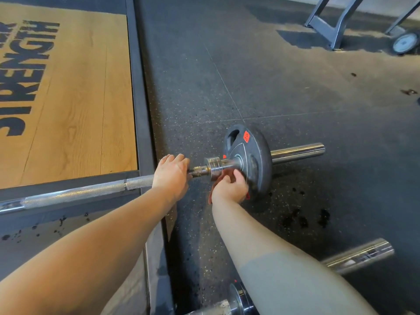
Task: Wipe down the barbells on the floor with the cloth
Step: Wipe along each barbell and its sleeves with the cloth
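A steel barbell [75, 193] lies across the floor from the left edge to a chrome sleeve end [297, 151]. A black 5 kg plate [252, 162] with a red label sits on the sleeve. My left hand [171, 172] grips the shaft just left of the collar [213, 165]. My right hand [229, 188] holds a red cloth [227, 175] pressed against the underside of the sleeve, between the collar and the plate. Most of the cloth is hidden under my hand. A second barbell [356, 255] lies nearer me, partly hidden by my right arm.
A wooden lifting platform [75, 98] with black lettering and a dark metal frame fills the left. Dark speckled rubber flooring [295, 87] covers the rest, with dark spots near the plate. A grey metal equipment frame [327, 23] and a small wheel [405, 43] stand at the top right.
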Demonstrator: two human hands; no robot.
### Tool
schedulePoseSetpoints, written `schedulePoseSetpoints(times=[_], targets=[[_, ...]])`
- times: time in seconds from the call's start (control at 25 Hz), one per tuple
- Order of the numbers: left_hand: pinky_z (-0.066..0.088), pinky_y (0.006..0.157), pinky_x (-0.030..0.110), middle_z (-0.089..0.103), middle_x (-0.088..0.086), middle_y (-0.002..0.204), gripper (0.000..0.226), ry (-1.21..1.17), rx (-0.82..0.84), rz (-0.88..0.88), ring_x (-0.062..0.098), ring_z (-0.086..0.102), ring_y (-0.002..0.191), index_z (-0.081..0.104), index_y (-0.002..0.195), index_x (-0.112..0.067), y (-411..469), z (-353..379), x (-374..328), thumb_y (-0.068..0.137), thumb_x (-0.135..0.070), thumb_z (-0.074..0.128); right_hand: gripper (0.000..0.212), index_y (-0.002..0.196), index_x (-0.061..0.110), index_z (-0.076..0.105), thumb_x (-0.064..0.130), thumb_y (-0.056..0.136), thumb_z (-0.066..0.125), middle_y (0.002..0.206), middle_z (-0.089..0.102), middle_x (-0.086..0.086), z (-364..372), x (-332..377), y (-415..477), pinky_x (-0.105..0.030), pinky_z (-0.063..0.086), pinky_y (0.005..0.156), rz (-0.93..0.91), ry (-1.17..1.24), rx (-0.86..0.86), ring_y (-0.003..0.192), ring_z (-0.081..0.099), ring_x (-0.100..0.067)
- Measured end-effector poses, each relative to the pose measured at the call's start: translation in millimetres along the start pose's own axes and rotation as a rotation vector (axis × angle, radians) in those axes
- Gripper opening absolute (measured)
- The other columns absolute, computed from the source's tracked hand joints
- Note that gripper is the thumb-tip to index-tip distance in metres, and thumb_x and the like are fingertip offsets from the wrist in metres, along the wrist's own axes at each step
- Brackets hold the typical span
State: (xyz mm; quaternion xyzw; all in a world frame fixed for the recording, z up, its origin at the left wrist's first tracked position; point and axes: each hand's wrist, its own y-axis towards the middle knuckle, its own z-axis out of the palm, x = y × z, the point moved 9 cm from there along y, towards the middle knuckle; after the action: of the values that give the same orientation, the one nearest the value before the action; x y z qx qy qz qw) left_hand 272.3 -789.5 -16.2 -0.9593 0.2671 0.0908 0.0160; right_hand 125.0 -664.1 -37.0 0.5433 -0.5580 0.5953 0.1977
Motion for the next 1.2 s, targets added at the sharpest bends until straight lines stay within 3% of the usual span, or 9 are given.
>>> schedulePoseSetpoints(times=[0.2, 0.28, 0.4, 0.52, 0.76, 0.88, 0.96, 1.04, 1.2], targets=[[0.039, 0.103, 0.036, 0.055, -0.003, 0.107, 0.022, -0.014, -0.014, -0.003, 0.021, 0.05, 0.101, 0.061, 0.116, -0.022, 0, -1, -2, 0.099, -0.035, 0.058, 0.009, 0.105, 0.014, 0.07, 0.013, 0.098, 0.065, 0.103, 0.072, -0.006, 0, -7, 8, -0.041, 0.062, 0.078, 0.041, 0.074, -0.058, 0.092, 0.07, -0.025], [0.04, 0.102, 0.037, 0.055, -0.002, 0.107, 0.02, -0.042, -0.026, -0.009, 0.021, 0.05, 0.101, 0.061, 0.115, -0.022, -3, 0, -2, 0.099, -0.034, 0.059, 0.019, 0.094, 0.006, 0.073, 0.019, 0.088, 0.061, 0.09, 0.074, -0.014, 8, -29, 16, -0.046, 0.063, 0.07, 0.182, 0.285, -0.072, 0.075, 0.071, -0.032], [0.041, 0.102, 0.037, 0.056, -0.002, 0.109, 0.019, -0.055, -0.046, -0.01, 0.021, 0.049, 0.101, 0.06, 0.115, -0.023, -4, 1, -2, 0.099, -0.033, 0.06, 0.042, 0.087, 0.001, 0.072, 0.028, 0.06, 0.055, 0.097, 0.074, -0.026, 22, -58, 46, -0.049, 0.056, 0.074, 0.249, 0.368, -0.096, 0.073, 0.069, -0.035], [0.041, 0.101, 0.038, 0.056, -0.002, 0.111, 0.02, -0.078, -0.049, -0.031, 0.021, 0.049, 0.101, 0.06, 0.116, -0.022, -4, 3, 1, 0.099, -0.032, 0.061, 0.024, 0.094, 0.001, 0.074, 0.014, 0.078, 0.062, 0.094, 0.074, -0.021, 21, -48, 35, -0.038, 0.06, 0.061, 0.275, 0.371, -0.055, 0.062, 0.07, -0.03], [0.041, 0.099, 0.038, 0.055, -0.003, 0.11, 0.018, -0.113, -0.029, -0.029, 0.02, 0.047, 0.1, 0.06, 0.115, -0.022, -6, 2, 1, 0.099, -0.031, 0.061, 0.011, 0.091, 0.013, 0.075, 0.004, 0.086, 0.071, 0.087, 0.071, -0.008, 3, -30, 11, -0.046, 0.059, 0.081, 0.333, 0.418, -0.026, 0.082, 0.07, -0.032], [0.041, 0.099, 0.038, 0.055, -0.003, 0.11, 0.017, -0.106, -0.035, -0.021, 0.02, 0.047, 0.1, 0.06, 0.114, -0.022, -7, 2, -1, 0.099, -0.03, 0.061, 0.032, 0.124, -0.007, 0.061, 0.005, 0.096, 0.052, 0.117, 0.067, -0.025, 19, -38, 20, -0.053, 0.054, 0.094, 0.453, 0.487, 0.042, 0.105, 0.067, -0.045], [0.041, 0.099, 0.037, 0.056, -0.003, 0.111, 0.018, -0.093, -0.042, -0.026, 0.02, 0.047, 0.101, 0.06, 0.116, -0.023, -7, 0, -1, 0.099, -0.031, 0.061, 0.04, 0.14, -0.004, 0.048, 0.013, 0.104, 0.041, 0.132, 0.059, -0.029, 29, -42, 26, -0.056, 0.053, 0.089, 0.5, 0.476, 0.103, 0.116, 0.061, -0.048], [0.041, 0.098, 0.037, 0.056, -0.003, 0.11, 0.019, -0.107, -0.015, -0.033, 0.019, 0.046, 0.1, 0.06, 0.117, -0.023, -9, 3, -1, 0.1, -0.031, 0.06, 0.036, 0.131, -0.002, 0.058, 0.013, 0.1, 0.05, 0.116, 0.066, -0.024, 13, -26, 16, -0.051, 0.056, 0.089, 0.407, 0.291, 0.058, 0.106, 0.067, -0.043], [0.04, 0.096, 0.035, 0.054, -0.005, 0.107, 0.018, -0.098, 0.006, -0.015, 0.014, 0.039, 0.092, 0.061, 0.116, -0.025, -19, -3, -6, 0.101, -0.034, 0.059, 0.019, 0.114, 0.014, 0.075, 0.013, 0.099, 0.064, 0.109, 0.073, -0.006, -29, 19, 8, -0.032, 0.054, 0.088, -0.121, -0.222, -0.013, 0.103, 0.069, -0.026]])
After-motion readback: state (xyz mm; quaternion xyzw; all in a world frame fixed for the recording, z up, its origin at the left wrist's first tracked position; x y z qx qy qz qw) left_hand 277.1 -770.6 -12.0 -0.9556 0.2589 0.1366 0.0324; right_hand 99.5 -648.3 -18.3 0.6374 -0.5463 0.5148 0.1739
